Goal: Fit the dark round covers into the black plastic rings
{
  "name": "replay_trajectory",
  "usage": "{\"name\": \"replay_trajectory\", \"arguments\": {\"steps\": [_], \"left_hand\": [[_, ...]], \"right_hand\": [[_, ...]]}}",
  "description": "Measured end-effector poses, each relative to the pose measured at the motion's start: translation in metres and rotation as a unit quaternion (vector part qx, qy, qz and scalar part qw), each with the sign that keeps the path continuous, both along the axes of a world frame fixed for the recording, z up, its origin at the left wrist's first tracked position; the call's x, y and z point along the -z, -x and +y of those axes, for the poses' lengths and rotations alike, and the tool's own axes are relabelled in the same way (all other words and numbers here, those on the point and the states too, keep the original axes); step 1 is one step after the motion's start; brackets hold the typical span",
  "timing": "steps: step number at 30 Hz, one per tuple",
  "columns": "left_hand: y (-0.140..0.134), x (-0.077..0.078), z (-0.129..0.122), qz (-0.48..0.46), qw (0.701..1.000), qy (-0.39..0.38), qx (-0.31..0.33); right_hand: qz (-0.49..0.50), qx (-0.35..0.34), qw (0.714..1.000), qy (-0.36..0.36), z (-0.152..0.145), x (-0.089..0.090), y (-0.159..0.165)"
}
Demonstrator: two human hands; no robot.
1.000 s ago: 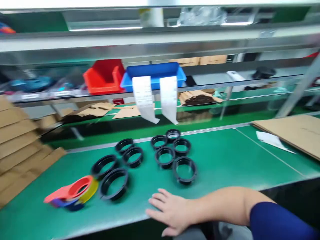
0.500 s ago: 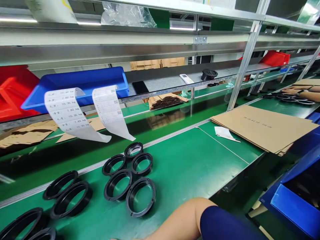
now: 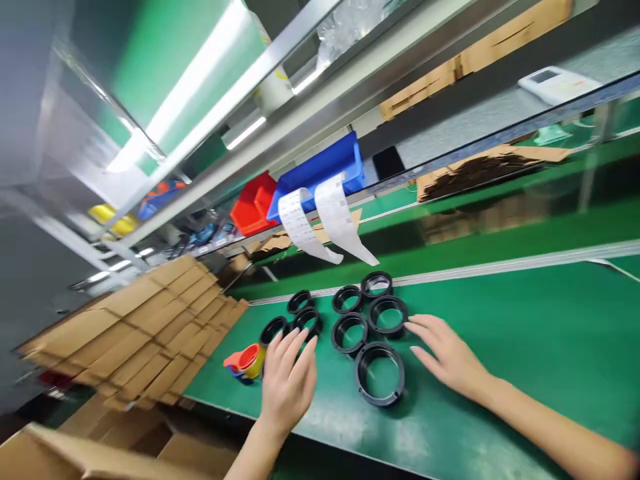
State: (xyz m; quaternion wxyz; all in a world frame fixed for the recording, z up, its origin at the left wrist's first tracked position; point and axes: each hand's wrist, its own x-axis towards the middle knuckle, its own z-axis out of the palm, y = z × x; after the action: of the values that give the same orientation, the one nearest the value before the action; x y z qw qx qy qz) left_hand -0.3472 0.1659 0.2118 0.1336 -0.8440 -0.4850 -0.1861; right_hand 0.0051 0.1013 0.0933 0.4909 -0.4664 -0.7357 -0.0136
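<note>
Two open hands: left hand (image 3: 287, 383) over the rings left of the nearest black ring (image 3: 379, 373), right hand (image 3: 445, 357) just right. Better gripped by rims.

- The green table (image 3: 500, 347) carries a group of black rings (image 3: 379, 373), all lying flat and close together.
- A tape holder (image 3: 245, 360), red and yellow, lies near the left edge, just beside the rings.
- Both hands, the left hand (image 3: 289, 383) and the right hand (image 3: 447, 357), are over the table, fingers spread.
</note>
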Motion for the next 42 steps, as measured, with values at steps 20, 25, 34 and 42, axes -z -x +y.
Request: {"name": "replay_trajectory", "arguments": {"steps": [20,25,34,42], "left_hand": [[-0.025,0.047,0.195,-0.043,0.92,0.25,-0.299],[-0.046,0.062,0.176,-0.031,0.943,0.246,-0.224],[-0.079,0.064,0.146,-0.006,0.963,0.224,-0.152],[-0.151,0.039,0.128,0.024,0.988,0.137,-0.068]], "right_hand": [[0.12,0.175,0.957,0.199,0.046,0.075,-0.059],[0.118,0.164,0.958,0.204,0.039,0.066,-0.061],[0.174,0.125,0.955,0.206,0.04,0.051,-0.058],[0.233,0.116,0.946,0.192,0.038,0.046,-0.056]]}}
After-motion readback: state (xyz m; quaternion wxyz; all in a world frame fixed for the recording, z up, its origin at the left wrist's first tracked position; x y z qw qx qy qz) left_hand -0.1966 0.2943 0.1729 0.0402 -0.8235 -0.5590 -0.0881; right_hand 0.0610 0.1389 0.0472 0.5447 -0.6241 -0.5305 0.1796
